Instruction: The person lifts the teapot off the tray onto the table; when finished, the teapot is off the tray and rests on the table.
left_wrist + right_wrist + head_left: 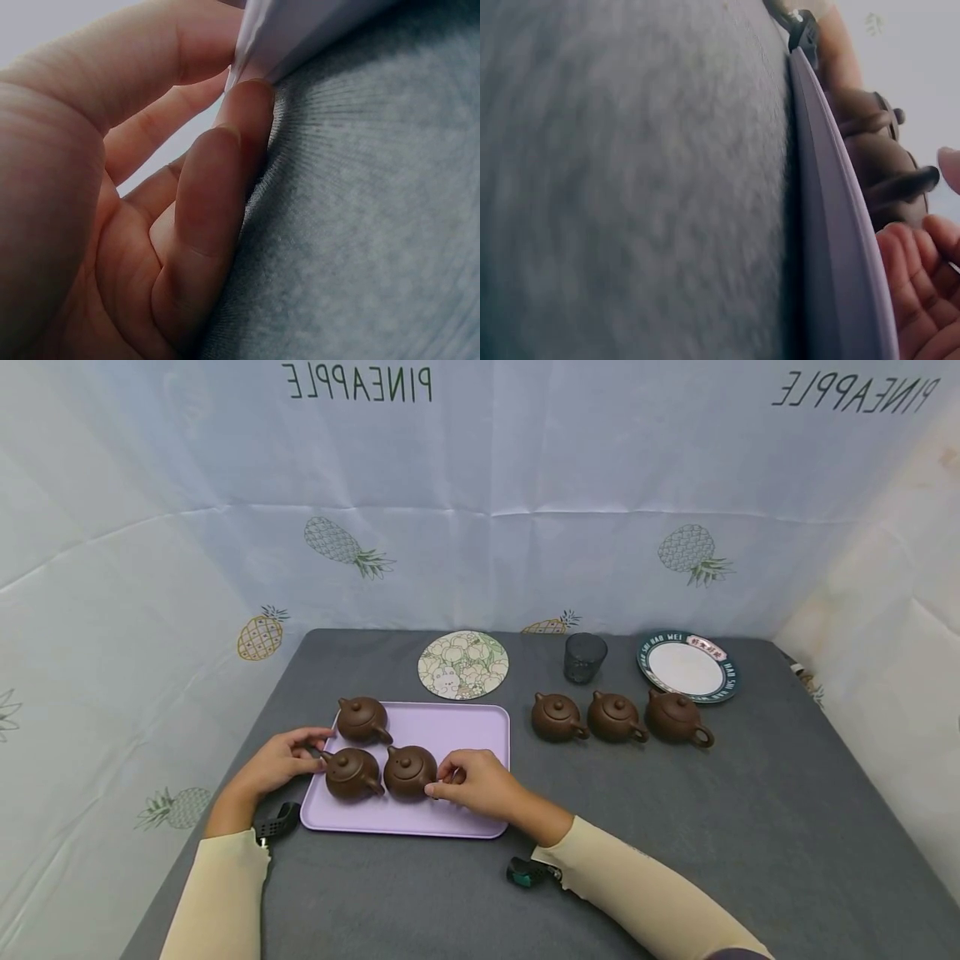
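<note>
A lilac tray point(468, 735) carries three brown lidded teapots: an upper-left teapot point(362, 720), a lower-left teapot point(351, 773) and a lower-middle teapot point(409, 772). My left hand point(277, 764) pinches the tray's left rim, close beside the lower-left teapot's spout. In the left wrist view, its thumb and fingers point(206, 195) meet at the lilac edge. About the lower-middle teapot's handle, my right hand point(480, 783) has its thumb and fingers loosely spread. A gap shows between thumb and handle point(915, 184) in the right wrist view.
Right of the tray stand three more brown teapots point(615, 717) in a row. Behind them are a dark glass cup point(584, 657) and a plate with a green rim point(729, 681). A round patterned mat point(462, 665) lies behind the tray on the grey tablecloth point(390, 902).
</note>
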Demonstrator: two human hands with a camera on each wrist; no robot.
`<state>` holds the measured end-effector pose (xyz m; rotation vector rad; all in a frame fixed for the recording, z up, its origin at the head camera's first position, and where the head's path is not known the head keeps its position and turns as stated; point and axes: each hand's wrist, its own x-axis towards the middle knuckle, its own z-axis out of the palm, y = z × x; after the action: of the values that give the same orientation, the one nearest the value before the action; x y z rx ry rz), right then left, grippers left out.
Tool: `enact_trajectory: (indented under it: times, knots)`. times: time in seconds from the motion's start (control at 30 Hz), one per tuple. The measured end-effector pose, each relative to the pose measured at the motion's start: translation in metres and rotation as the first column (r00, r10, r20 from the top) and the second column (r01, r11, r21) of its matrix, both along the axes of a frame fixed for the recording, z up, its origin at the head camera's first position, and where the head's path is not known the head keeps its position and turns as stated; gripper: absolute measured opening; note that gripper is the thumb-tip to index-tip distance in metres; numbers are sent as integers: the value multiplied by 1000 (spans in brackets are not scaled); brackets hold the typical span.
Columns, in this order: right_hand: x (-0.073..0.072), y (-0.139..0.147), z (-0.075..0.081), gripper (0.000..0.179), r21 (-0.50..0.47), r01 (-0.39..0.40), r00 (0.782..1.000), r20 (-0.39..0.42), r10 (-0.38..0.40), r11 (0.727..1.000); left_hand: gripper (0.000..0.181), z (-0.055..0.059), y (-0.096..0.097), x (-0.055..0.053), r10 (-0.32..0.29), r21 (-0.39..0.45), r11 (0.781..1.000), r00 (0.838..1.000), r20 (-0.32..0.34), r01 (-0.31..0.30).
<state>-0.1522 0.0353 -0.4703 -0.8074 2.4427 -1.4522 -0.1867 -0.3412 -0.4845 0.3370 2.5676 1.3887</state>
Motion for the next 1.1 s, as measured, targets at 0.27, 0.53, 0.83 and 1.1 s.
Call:
enact_trajectory:
  times: [0.27, 0.53, 0.83, 1.1]
  knots:
    - [1, -7, -4, 12, -12, -17, 999, 50, 17, 1000, 52, -2, 0, -1, -14, 25, 1000, 1000, -21, 15]
    - [6, -12, -9, 11, -208, 71, 929, 369, 11, 976, 52, -2, 1, 0, -18, 24, 1000, 999, -31, 18]
    - [7, -14, -14, 9, -228, 133, 927, 372, -40, 965, 53, 0, 1, 1, -19, 35, 999, 1000, -23, 20]
    - [11, -4, -7, 9, -254, 120, 943, 331, -30, 960, 53, 0, 1, 1, -5, 25, 1000, 1000, -16, 6]
